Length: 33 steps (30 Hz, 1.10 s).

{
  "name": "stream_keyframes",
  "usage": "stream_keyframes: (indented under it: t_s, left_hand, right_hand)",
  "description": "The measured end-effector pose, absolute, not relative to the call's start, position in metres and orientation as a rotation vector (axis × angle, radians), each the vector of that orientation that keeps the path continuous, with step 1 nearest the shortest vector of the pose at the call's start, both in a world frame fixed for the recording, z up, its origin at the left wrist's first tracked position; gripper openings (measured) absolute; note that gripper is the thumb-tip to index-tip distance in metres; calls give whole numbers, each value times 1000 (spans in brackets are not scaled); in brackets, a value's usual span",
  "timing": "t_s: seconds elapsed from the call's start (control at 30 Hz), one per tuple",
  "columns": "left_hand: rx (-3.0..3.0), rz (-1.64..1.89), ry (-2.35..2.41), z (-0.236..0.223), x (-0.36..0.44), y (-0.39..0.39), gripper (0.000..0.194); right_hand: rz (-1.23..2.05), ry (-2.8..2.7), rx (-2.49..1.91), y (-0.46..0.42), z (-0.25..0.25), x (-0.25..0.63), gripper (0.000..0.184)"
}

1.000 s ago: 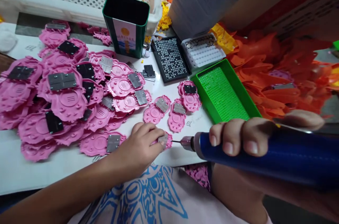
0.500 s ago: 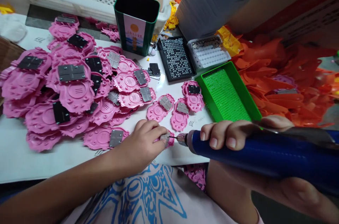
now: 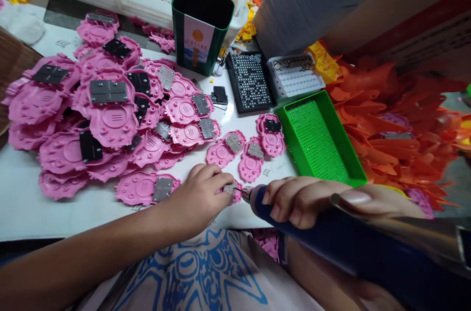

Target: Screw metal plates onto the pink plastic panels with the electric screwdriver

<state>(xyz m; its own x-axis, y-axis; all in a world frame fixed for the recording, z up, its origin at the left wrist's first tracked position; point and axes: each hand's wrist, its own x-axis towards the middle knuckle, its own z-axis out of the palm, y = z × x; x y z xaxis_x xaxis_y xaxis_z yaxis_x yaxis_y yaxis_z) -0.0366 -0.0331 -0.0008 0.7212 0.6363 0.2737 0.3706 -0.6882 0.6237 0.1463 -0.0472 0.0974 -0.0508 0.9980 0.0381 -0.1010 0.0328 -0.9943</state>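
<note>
On the white table, my left hand [image 3: 206, 195] is closed on a small pink plastic part [image 3: 238, 195] with a grey plate, holding it down; fingers cover much of it. My right hand [image 3: 312, 198] is wrapped round a dark blue electric screwdriver [image 3: 342, 240], its thin bit meeting the part beside my left fingertips. Just beyond lie similar pink parts, one with a grey plate [image 3: 233, 143] and another with a black plate [image 3: 273, 125]. A big heap of pink parts [image 3: 114, 124], plates screwed on, spreads to the left.
Behind the work stand a dark green tin [image 3: 184, 31], a black tray of screws [image 3: 241, 105] and a white tray [image 3: 294, 86]. A green perforated tray [image 3: 326, 154] sits right of centre, beside piled orange parts [image 3: 382, 105]. A white crate [image 3: 128, 2] borders the back.
The screwdriver's rear end has swung down towards the lower right, while its bit stays at the pink part. My left hand keeps its hold. The view has shifted slightly.
</note>
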Motion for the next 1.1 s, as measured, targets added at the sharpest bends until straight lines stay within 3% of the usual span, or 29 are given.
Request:
stream_keyframes:
  t_s: [0.1, 0.27, 0.43, 0.6, 1.1]
  left_hand:
    - [2386, 678, 764, -2, -37, -33, 12]
    - [2469, 686, 705, -1, -40, -31, 7]
    - [2508, 656, 644, 4, -45, -32, 4]
    - [2548, 610, 587, 5, -49, -31, 30]
    - [2510, 545, 631, 1, -49, -32, 24]
  right_hand:
    - [1282, -1314, -947, -44, 88, 147, 28]
    - [1068, -1202, -883, -34, 82, 155, 46]
    - [756, -1011, -946, 13, 101, 163, 29]
    - [552, -865, -933, 74, 97, 159, 31]
    - [615, -859, -1001, 101, 71, 159, 34]
